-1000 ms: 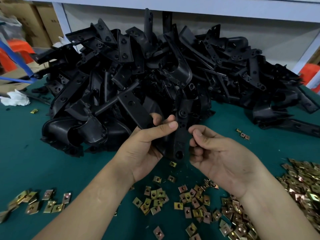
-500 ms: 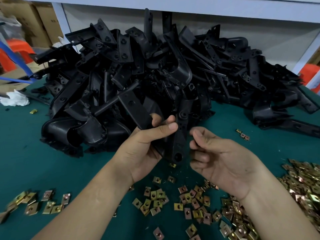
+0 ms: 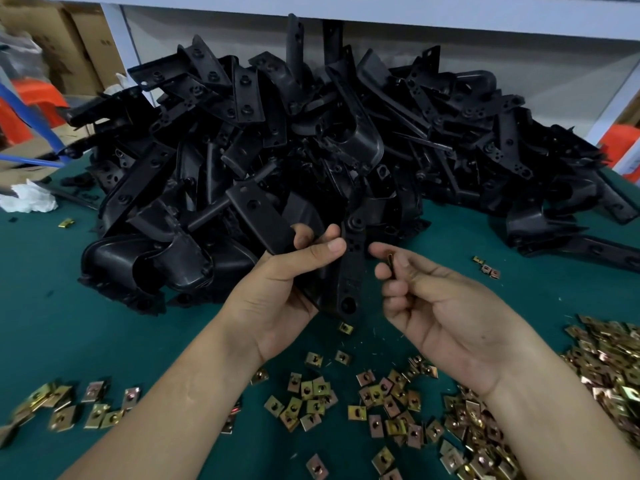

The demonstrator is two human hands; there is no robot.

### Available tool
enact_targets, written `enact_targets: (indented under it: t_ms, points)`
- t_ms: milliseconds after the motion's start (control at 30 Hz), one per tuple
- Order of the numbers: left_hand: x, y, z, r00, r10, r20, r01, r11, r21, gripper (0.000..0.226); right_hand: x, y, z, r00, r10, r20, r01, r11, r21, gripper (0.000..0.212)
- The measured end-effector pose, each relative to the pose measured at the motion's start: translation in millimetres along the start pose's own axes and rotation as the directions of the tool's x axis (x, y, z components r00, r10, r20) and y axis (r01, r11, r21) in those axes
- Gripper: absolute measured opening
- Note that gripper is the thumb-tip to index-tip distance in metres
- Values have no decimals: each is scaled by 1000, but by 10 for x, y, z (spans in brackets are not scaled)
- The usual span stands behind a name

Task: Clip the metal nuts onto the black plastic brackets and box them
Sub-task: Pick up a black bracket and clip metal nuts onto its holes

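While the left hand (image 3: 277,296) grips the bracket (image 3: 353,271), the right hand (image 3: 446,317) now draws clear just right of it, pinching a nut (image 3: 390,262), seemingly ready to clip.

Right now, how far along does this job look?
No finished piece or box shows. The left hand grips one black bracket; the right hand pinches a metal nut beside it, not yet clipped on. A big pile of brackets and many loose nuts wait on the table.

Even, soft overhead light, faint shadows, wide-angle bowing at the edges, slight blur in the corners.
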State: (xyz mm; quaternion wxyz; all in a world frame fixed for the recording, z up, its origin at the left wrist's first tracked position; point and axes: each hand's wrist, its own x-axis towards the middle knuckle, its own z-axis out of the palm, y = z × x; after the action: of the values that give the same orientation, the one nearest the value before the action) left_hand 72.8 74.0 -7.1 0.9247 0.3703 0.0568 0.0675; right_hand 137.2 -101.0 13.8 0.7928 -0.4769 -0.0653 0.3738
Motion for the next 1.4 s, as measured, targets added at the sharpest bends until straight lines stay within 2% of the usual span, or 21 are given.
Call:
enact_targets:
  t_ms: [200, 333, 567, 633, 867, 1000, 1167, 1300, 1400]
  points:
    - [11, 6, -13, 1000, -6, 5, 6, 1000, -4, 39, -36, -14, 3, 999, 27, 41, -26, 999, -25, 22]
    - [12, -2, -18, 1000, 1, 3, -1, 1000, 10, 40, -58, -18, 13, 996, 2, 84, 13, 985, -172, 30]
    - [16, -6, -20, 1000, -7, 21, 7, 1000, -7, 40, -56, 3, 24, 996, -93, -14, 84, 951, -298, 8]
    - [9, -12, -13, 1000, -11, 23, 11, 1000, -11, 40, -51, 10, 28, 994, -108, -27, 96, 952, -289, 7]
    - [2, -25, 3, 999, -17, 49, 17, 1000, 11, 38, -36, 34, 53, 994, -111, 6, 110, 978, -179, 30]
    - [-6, -36, 8, 999, -20, 40, 20, 1000, 20, 38, -13, 55, 73, 991, -130, -31, 124, 979, -159, 30]
    - [-10, -35, 3, 999, -21, 35, 20, 1000, 24, 38, -13, 37, 54, 988, -152, -37, 143, 973, -182, 21]
    - [-6, -31, -4, 999, -8, 39, 7, 1000, 18, 38, -34, -4, 13, 993, -114, -12, 108, 970, -219, 31]
    - [-5, -58, -3, 998, -7, 54, 6, 1000, 14, 38, -27, 6, 20, 994, -90, -64, 75, 975, -208, 35]
